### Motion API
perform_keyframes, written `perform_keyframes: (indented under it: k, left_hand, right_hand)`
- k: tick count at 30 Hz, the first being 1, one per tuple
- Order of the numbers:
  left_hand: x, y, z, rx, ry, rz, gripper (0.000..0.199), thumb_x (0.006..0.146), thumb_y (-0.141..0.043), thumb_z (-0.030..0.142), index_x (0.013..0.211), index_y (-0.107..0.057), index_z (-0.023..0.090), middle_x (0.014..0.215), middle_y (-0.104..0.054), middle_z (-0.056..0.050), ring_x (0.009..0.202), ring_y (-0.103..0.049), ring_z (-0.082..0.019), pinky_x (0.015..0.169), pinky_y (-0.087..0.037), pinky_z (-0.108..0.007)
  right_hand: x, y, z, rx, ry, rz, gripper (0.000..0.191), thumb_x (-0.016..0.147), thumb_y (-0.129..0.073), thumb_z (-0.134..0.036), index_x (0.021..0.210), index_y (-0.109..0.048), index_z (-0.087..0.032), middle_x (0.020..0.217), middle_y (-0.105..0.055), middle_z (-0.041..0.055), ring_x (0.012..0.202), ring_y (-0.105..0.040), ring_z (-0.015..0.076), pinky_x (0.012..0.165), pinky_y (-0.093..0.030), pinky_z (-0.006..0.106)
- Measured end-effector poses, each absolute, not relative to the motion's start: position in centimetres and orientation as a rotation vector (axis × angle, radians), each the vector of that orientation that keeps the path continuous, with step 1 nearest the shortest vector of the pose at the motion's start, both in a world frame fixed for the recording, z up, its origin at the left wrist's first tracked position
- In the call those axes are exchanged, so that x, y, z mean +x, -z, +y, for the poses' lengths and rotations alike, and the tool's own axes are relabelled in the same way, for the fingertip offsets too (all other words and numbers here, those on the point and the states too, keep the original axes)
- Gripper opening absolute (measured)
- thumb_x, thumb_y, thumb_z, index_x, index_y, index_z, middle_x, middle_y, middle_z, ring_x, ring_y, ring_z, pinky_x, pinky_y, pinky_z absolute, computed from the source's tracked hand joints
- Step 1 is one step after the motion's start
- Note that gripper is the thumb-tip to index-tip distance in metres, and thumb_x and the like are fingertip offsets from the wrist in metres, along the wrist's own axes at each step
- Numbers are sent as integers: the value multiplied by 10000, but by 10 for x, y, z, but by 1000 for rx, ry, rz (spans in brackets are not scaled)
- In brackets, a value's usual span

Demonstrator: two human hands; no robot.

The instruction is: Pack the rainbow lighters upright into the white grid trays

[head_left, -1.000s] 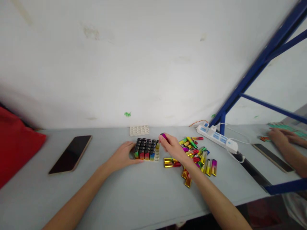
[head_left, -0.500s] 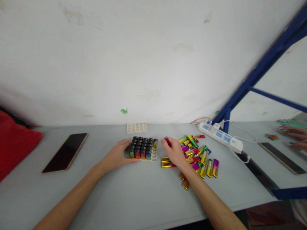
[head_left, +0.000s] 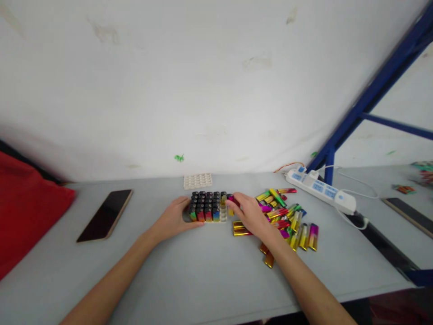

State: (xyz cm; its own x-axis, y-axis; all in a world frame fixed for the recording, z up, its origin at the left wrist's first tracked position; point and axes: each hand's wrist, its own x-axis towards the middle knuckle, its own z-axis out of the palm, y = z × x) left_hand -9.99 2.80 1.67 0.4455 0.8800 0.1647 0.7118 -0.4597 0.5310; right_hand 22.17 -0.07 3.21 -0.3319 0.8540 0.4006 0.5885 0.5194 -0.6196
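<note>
Head view: we're pinching a purple-gold lighter (head_left: 231,211) in right hand (head_left: 248,213), left hand (head_left: 175,217) bracing white tray (head_left: 223,217) at its right; keeping both steady is likely helping.

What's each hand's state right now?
Left hand: cupped around the lighter tray's left side, holding it.
Right hand: closed on a purple-and-gold lighter.

Left frame edge crops the red fabric (head_left: 32,212); the right hand (head_left: 248,214) partly hides the lighter pile (head_left: 279,214).
</note>
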Motion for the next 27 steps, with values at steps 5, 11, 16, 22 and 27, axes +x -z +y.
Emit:
perform_keyframes:
  k: [5, 11, 16, 22, 27]
  left_hand:
    - [-100, -18, 26, 2317, -613, 1337, 636, 822, -933, 736, 1186, -805, 229, 1264, -849, -158, 1234, -793, -431, 1132, -641, -566]
    - [-102, -16, 26, 2296, -602, 1361, 669, 808, -938, 752, 1203, -808, 228, 1303, -848, -153, 1256, -788, -419, 1151, -634, -549]
    - [-103, -14, 28, 2317, -593, 1379, 633, 814, -923, 762, 1141, -808, 232, 1280, -854, -162, 1236, -794, -422, 1132, -648, -564]
    - [-104, -8, 34, 2333, -658, 1348, 672, 795, -890, 803, 1181, -822, 257, 1292, -870, -153, 1229, -812, -450, 1120, -672, -598]
    - [-106, -1, 38, 2349, -738, 1320, 657, 776, -906, 776, 1208, -831, 286, 1274, -878, -145, 1211, -818, -468, 1117, -679, -618]
  right_hand:
    - [222, -22, 1, -1261, -453, -2136, 174, 1219, -641, -373, 1118, -712, -252, 1100, -819, 105, 1003, -789, 280, 880, -601, 373]
    - [216, -37, 1, -1412, -355, -2344, 171, 1226, -649, -357, 1233, -747, -216, 1180, -851, 151, 1052, -823, 302, 941, -589, 402]
    - [196, -56, -8, -1691, -171, -2471, 316, 1267, -526, -341, 1241, -804, -191, 1169, -858, 172, 1084, -831, 314, 1022, -550, 454]
    - [235, -62, -6, -1636, -205, -2323, 339, 1252, -549, -387, 1168, -847, -249, 1115, -868, 116, 1026, -821, 291, 992, -574, 419]
    - [322, -60, 19, -1859, -16, -1895, 227, 1162, -599, -244, 1118, -812, -181, 1098, -850, 153, 1047, -790, 303, 990, -572, 411]
